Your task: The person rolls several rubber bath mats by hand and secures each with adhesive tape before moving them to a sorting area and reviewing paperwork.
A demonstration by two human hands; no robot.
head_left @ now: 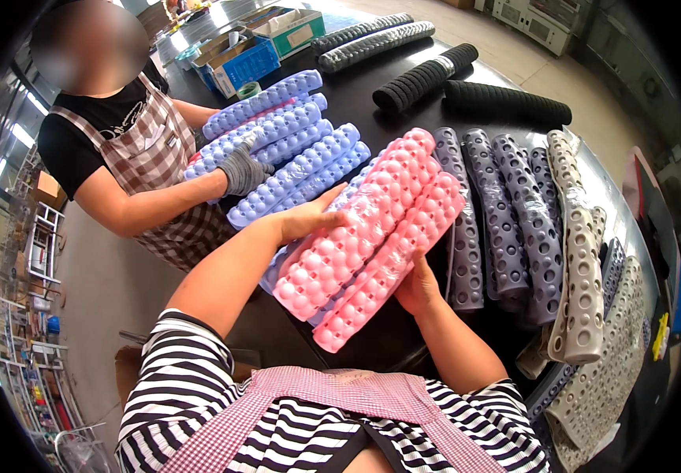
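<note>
Two pink rolled-up bumpy mats [364, 229] lie side by side between my hands, tilted, with shiny clear wrap around them. My left hand [313, 218] grips the left roll from its outer side, thumb on top. From the right, my right hand [418, 285] holds the other roll, its fingers partly hidden underneath. Light-blue rolled mats [297, 185] lie just beyond my left hand, and one shows partly under the pink pair. Dark grey rolled mats [467, 229] with round dimples lie right of my right hand.
Across the left side stands a co-worker in a checked apron, a grey-gloved hand [242, 167] on the blue rolls. Beige mats [585, 268] hang over the right table edge. Black rolls [427, 77] and open boxes [246, 67] with green tape sit at the back.
</note>
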